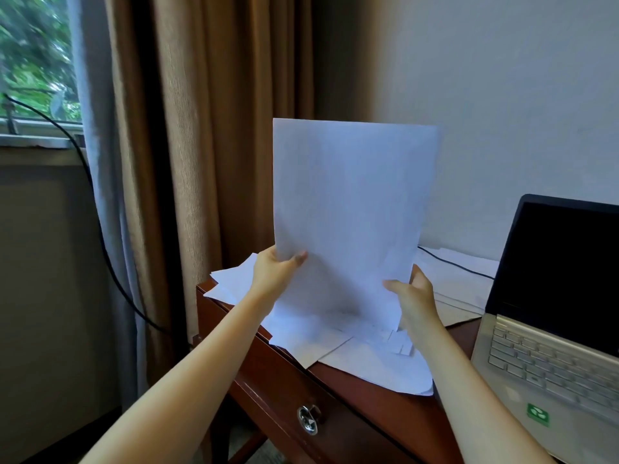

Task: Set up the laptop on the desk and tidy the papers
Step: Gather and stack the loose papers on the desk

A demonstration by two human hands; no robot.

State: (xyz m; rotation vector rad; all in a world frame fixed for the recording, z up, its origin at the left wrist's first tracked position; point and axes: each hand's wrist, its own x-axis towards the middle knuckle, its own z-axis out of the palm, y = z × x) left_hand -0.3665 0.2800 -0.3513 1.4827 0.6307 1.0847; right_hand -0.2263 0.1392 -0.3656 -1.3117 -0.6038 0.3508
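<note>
A stack of white sheets [351, 212] stands upright above the left end of the bench [385, 406], its bottom edge down among the loose papers [378, 366] spread there. The left grip [274, 272] is closed on the stack's lower left edge, thumb across the front and the fingers hidden behind. The right grip [413, 296] holds the lower right edge the same way, thumb lying on the front face. How many sheets the stack holds cannot be told.

The loose papers lie overlapping and askew, some hanging past the bench's left and front edges, with a few small paper pieces [398, 343] on top near the right wrist. More sheets [462, 279] lie flat toward the wall, and a thin black cable [452, 262] runs across them.

At the right end of the bench sits an open laptop [549, 346], screen dark, with a green sticker [537, 414] on its palm rest. A metal drawer knob [308, 419] shows on the bench front. Brown curtains [207, 128] hang behind, beside a window [33, 61].
</note>
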